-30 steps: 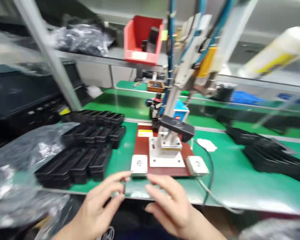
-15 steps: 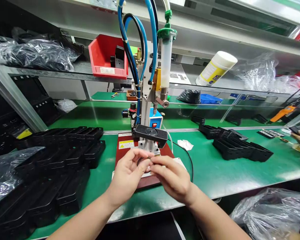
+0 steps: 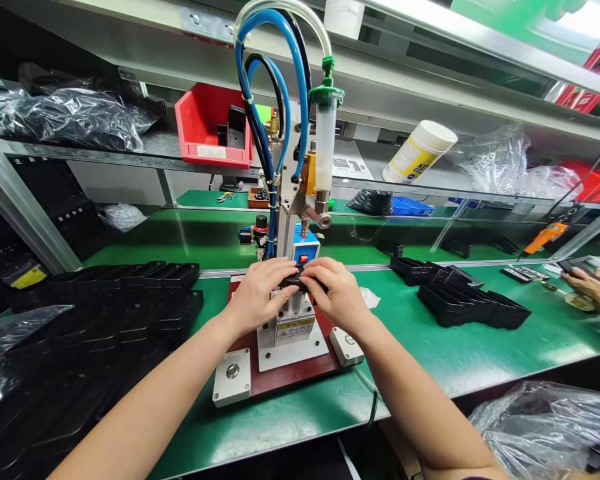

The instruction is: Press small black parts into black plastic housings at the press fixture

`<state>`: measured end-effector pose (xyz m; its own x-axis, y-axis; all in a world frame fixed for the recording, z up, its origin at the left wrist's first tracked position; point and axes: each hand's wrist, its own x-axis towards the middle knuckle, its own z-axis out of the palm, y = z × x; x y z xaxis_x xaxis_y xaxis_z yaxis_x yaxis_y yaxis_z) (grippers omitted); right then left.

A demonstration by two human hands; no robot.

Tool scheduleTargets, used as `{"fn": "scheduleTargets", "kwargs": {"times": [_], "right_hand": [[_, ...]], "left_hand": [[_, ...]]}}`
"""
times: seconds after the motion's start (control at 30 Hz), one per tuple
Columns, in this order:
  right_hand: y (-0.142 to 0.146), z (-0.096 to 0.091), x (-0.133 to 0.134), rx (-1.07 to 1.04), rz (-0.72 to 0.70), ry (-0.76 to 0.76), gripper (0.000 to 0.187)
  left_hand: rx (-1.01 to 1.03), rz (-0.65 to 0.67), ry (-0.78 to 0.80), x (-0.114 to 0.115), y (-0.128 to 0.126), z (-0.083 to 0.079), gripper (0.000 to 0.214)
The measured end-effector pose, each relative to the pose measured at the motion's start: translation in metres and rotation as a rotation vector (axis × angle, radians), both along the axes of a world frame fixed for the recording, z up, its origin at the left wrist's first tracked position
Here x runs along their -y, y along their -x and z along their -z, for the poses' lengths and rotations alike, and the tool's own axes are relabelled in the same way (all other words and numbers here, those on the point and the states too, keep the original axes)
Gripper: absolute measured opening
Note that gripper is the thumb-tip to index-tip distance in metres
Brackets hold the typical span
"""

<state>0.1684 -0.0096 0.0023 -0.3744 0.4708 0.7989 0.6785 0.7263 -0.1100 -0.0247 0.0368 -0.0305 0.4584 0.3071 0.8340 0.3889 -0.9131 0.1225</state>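
Note:
My left hand (image 3: 260, 293) and my right hand (image 3: 337, 290) meet over a black plastic housing (image 3: 285, 283) on the metal fixture (image 3: 296, 305) of a bench dispensing machine. Their curled fingertips close around a thin black ring (image 3: 299, 275), which lies against the top of the housing and is mostly hidden. Most of the housing is covered by my fingers as well. Above my hands hang the dispensing nozzle (image 3: 305, 230) and a clear syringe barrel (image 3: 325, 147) with a green cap.
Stacked black housings (image 3: 145, 300) fill the left of the green bench; more housings (image 3: 470, 300) stand on the right. Two button boxes (image 3: 233, 379) flank the machine base. Overhead, a red bin (image 3: 213, 127) and a wipes canister (image 3: 420, 152) occupy the shelf. A co-worker's hand (image 3: 587, 287) shows at far right.
Both hands have moved forward and up with the black ring, from in front of the fixture onto the housing. The view has shifted, and the machine's base and button boxes are now uncovered.

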Motion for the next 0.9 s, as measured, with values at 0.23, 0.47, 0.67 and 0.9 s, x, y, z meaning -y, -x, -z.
{"fn": "scheduleTargets", "kwargs": {"times": [0.23, 0.47, 0.67, 0.9], "right_hand": [[-0.002, 0.012, 0.005, -0.052, 0.012, 0.025, 0.022], [0.001, 0.02, 0.009, 0.257, 0.26, -0.063, 0.027], [-0.008, 0.023, 0.02, 0.161, 0.145, -0.009, 0.045], [-0.065, 0.101, 0.078, -0.184, 0.33, -0.008, 0.036]], "left_hand": [[-0.03, -0.138, -0.146, 0.01, -0.001, 0.003, 0.031], [-0.087, -0.201, -0.292, 0.014, -0.006, 0.005, 0.031], [-0.093, -0.23, -0.219, 0.03, -0.003, 0.006, 0.044], [-0.018, -0.28, -0.056, 0.096, 0.057, 0.076, 0.038]]}}
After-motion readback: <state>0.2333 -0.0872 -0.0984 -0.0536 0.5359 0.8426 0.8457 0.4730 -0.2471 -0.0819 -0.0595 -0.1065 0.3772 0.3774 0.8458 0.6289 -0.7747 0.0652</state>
